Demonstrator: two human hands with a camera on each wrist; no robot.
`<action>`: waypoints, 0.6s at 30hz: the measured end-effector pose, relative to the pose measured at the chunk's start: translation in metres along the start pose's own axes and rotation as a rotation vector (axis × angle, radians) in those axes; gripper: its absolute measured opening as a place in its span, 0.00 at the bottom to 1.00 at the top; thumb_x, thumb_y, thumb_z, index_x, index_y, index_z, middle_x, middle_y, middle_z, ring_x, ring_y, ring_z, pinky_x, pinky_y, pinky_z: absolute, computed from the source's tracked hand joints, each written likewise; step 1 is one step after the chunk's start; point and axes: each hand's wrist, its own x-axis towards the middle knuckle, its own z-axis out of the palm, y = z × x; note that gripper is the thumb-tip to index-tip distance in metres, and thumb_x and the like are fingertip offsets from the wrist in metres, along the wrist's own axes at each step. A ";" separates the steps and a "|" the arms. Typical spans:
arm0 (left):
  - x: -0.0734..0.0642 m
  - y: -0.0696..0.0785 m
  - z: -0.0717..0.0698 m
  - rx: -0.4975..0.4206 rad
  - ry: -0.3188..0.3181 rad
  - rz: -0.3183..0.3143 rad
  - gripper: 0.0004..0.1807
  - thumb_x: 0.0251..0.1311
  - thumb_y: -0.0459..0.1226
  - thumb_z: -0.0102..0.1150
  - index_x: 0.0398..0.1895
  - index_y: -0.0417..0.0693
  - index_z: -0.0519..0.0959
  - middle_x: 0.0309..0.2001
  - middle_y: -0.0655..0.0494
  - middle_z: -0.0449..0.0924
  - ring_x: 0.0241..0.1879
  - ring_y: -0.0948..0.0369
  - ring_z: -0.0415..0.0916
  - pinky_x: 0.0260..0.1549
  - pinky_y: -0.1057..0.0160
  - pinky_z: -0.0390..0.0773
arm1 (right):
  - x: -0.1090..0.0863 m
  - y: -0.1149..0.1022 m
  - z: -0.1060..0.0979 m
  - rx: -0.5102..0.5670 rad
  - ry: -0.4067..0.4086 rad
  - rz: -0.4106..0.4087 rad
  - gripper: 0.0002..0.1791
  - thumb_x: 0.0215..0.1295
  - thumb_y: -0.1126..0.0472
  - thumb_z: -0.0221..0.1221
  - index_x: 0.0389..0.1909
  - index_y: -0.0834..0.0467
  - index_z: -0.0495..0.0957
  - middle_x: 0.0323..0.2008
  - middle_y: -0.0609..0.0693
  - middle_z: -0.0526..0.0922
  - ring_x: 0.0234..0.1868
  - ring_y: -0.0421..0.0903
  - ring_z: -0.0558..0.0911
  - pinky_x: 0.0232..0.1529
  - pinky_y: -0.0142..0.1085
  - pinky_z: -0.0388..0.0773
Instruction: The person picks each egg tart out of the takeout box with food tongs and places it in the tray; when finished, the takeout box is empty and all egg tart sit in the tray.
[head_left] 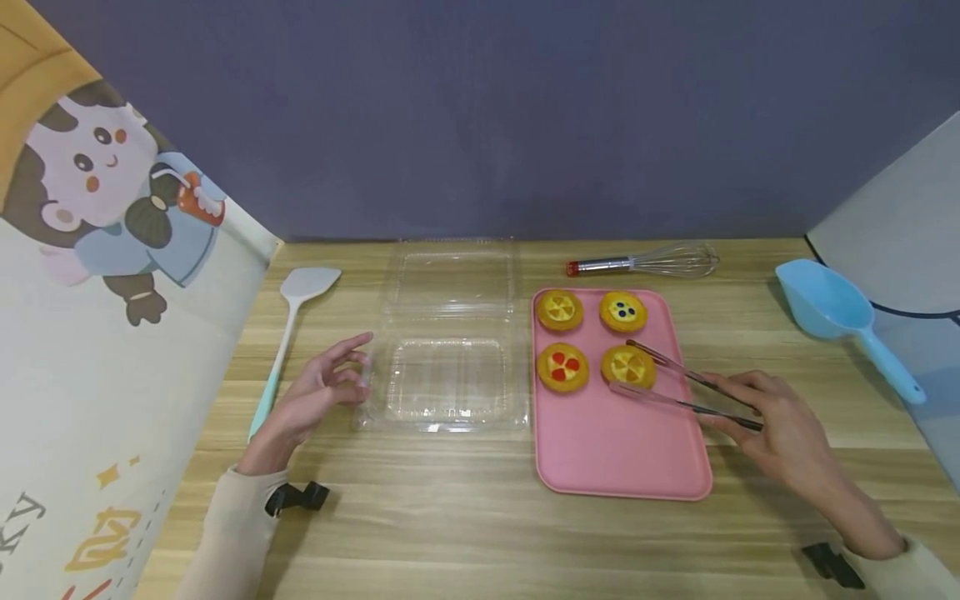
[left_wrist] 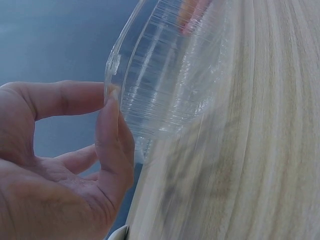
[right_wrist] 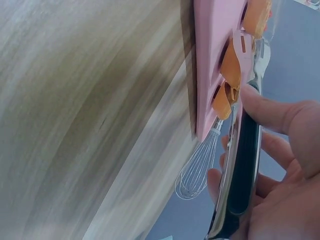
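My left hand (head_left: 318, 392) pinches the left rim of a clear plastic clamshell box (head_left: 450, 425) between thumb and fingers. The box lies open, with its lid (head_left: 453, 279) folded back toward the wall. My right hand (head_left: 783, 433) grips metal tongs with dark handles (right_wrist: 242, 165), their jaws spread on either side of a yellow-topped tart (head_left: 628, 367). That tart sits on a pink tray (head_left: 622, 454). Beside and behind it are a red-topped tart (head_left: 562, 367), a blueberry-topped tart (head_left: 622, 311) and another yellow-topped tart (head_left: 559, 310).
A whisk (head_left: 660, 263) lies behind the tray. At the left is a white spatula (head_left: 300, 287) with a mint handle. A light blue scoop (head_left: 828, 300) lies at the right, near the side wall. A dark blue wall (head_left: 510, 125) bounds the table's back.
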 end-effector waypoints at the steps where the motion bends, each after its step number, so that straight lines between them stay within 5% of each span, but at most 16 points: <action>1: 0.000 0.000 0.000 -0.001 0.000 0.001 0.48 0.59 0.21 0.59 0.83 0.44 0.53 0.58 0.48 0.69 0.41 0.67 0.78 0.46 0.63 0.88 | 0.000 0.000 0.000 0.004 -0.001 -0.001 0.39 0.39 0.65 0.81 0.61 0.54 0.85 0.42 0.55 0.86 0.37 0.47 0.77 0.30 0.31 0.68; 18: -0.003 0.002 0.001 0.005 0.011 0.000 0.49 0.59 0.22 0.59 0.84 0.45 0.53 0.58 0.48 0.69 0.39 0.67 0.79 0.47 0.64 0.88 | 0.000 -0.001 -0.019 0.080 0.036 0.025 0.43 0.37 0.71 0.81 0.63 0.55 0.83 0.42 0.55 0.85 0.37 0.26 0.67 0.30 0.20 0.65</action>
